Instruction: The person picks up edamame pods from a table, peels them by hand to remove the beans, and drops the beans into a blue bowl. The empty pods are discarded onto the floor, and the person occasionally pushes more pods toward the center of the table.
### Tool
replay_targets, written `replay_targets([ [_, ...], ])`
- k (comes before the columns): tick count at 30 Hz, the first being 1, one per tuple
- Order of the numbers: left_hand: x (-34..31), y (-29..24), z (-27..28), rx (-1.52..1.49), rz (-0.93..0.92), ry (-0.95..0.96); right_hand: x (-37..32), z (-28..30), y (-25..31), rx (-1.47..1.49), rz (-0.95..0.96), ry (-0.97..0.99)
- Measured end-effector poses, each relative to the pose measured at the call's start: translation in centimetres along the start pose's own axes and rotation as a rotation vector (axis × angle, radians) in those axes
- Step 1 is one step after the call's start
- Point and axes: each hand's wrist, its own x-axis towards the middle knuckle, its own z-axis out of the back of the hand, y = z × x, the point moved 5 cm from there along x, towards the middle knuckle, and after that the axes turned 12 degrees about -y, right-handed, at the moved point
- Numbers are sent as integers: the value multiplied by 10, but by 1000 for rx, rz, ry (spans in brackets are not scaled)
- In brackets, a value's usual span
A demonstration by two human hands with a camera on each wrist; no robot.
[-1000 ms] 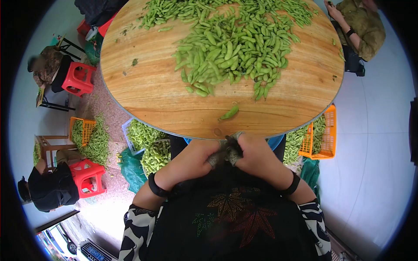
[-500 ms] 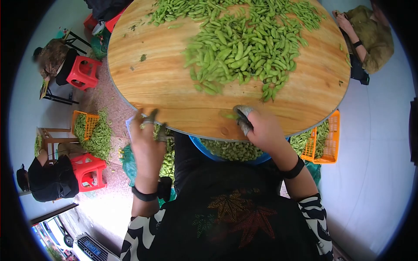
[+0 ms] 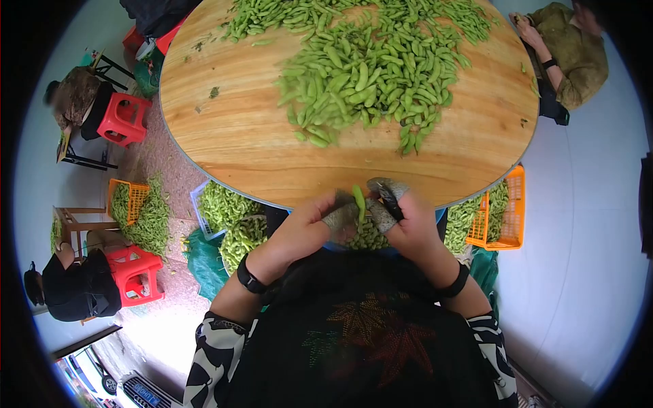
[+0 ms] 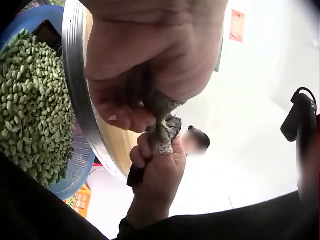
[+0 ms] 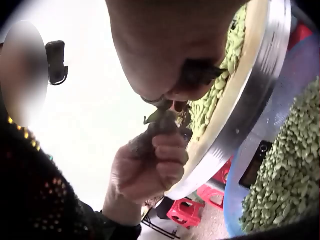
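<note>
A green soybean pod point(image 3: 359, 198) stands upright between my two hands, just over the near edge of the wooden round table point(image 3: 231, 153). My left hand point(image 3: 307, 228) pinches it, the tips of the fingers and thumb wrapped in grey coverings. From the other side my right hand point(image 3: 415, 221) grips the pod with its similarly wrapped thumb and finger; a dark piece shows among its curled fingers. In the right wrist view the pod point(image 5: 152, 118) pokes out between the meeting fingertips. Below the hands, a blue basin holds shelled beans point(image 4: 35, 110).
A large heap of soybean pods point(image 3: 367, 75) covers the far part of the table. Orange baskets point(image 3: 507, 207) and a crate of pods point(image 3: 221, 207) flank my legs. Several people sit around, some on red stools point(image 3: 136, 275). A dark device point(image 4: 47, 34) sits in the basin.
Half a second ago my left hand was apart at the left and my right reached a pod on the table. Both have now come together at the table edge with that pod.
</note>
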Motion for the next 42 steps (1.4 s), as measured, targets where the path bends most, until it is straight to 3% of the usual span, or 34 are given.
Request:
replay_targets([
  [4, 6, 12, 3, 181, -34, -21, -5, -15, -9, -108, 7, 44],
  [9, 4, 4, -2, -106, 158, -59, 0, -13, 0, -75, 93, -3],
  [13, 10, 8, 10, -102, 108, -149, -1, -13, 4, -24, 80, -8],
  [15, 9, 7, 14, -90, 22, -172, -6, -13, -4, 125, -168, 49],
  [16, 9, 10, 14, -89, 23, -171, -5, -10, -4, 124, -170, 48],
  [18, 8, 11, 15, -24, -47, -206, -7, -15, -5, 253, -282, 240],
  [22, 5, 7, 13, -33, -61, -201, -8, -14, -8, 200, -280, 334],
  [25, 3, 7, 12, 123, -10, -92, -10, -17, -11, 199, -276, 364],
  [27, 0, -2, 10, 295, -246, -158, -9, -19, -10, 283, -241, 326],
  [28, 1, -1, 10, 296, -243, -155, -6, -18, -6, 284, -245, 323],
  [30, -9, -20, 3, 893, -855, -291, -5, -18, -5, 350, -519, 409],
  [31, -8, -19, 3, 893, -854, -287, -3, -19, -6, 350, -522, 406],
  [33, -8, -17, 5, 893, -844, -250, -5, -25, -8, 582, -740, 428],
  [34, -9, -19, 6, 894, -844, -250, -3, -23, -7, 583, -740, 427],
  [36, -1, -2, 10, 21, -121, 9, -9, -23, -2, 929, -1000, 544],
  [37, -1, 1, 14, 21, -118, 7, -9, -21, -5, 931, -1003, 546],
  [39, 0, 13, 9, -497, 203, 277, -13, -21, -4, 1105, -1107, 646],
  [40, 0, 12, 8, -497, 202, 279, -12, -21, -3, 1103, -1105, 644],
  [42, 8, 8, 12, 12, 40, 39, -11, -16, -9, 970, -1114, 484],
])
